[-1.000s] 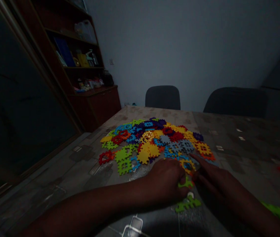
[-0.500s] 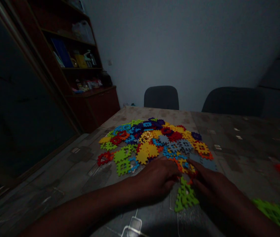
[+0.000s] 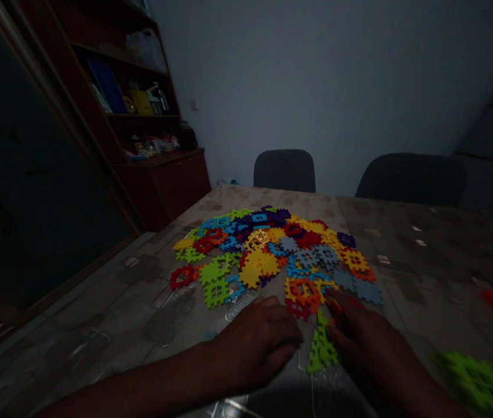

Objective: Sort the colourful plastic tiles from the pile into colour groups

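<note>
Two hands: our left hand (image 3: 257, 342) and right hand (image 3: 359, 337) lie apart at lower centre, and we cannot tell if either grips.
Green plastic strip (image 3: 322, 348): between them, long axis pointing up-frame toward the tile pile (image 3: 264, 249).
Table (image 3: 407, 255): patterned cover.

Dim grey wall (image 3: 316, 87), dark wooden shelving cabinet (image 3: 181, 191), two dark chairs (image 3: 285, 171)

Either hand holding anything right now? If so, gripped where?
Left hand: nothing visibly held. Right hand: fingertips at the orange plastic tiles; cannot tell whether it grips one.
</note>
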Action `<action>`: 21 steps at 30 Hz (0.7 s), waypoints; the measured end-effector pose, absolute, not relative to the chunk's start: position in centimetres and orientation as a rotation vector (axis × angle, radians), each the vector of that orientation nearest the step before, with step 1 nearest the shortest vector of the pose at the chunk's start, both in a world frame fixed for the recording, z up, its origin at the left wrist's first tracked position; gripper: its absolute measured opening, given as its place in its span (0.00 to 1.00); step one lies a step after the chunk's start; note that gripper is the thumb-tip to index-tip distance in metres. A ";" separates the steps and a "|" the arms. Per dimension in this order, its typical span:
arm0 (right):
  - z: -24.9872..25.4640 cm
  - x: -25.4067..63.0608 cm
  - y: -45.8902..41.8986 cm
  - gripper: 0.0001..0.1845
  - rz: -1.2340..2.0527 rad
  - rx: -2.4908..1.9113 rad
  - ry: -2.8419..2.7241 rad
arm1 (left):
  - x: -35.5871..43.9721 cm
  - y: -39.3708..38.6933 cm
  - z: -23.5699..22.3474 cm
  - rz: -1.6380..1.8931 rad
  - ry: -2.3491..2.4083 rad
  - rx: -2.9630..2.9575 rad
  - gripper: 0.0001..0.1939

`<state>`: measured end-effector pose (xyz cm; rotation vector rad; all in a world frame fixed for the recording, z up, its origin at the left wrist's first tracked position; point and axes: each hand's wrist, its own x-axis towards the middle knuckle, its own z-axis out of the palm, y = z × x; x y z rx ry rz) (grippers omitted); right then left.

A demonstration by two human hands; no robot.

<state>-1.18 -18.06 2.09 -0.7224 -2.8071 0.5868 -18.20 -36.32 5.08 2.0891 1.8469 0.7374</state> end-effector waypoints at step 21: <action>3.3 -1.5 -18.8 0.52 0.080 0.109 -2.853 | -21.6 -35.7 5.8 1.138 2.030 1.837 0.09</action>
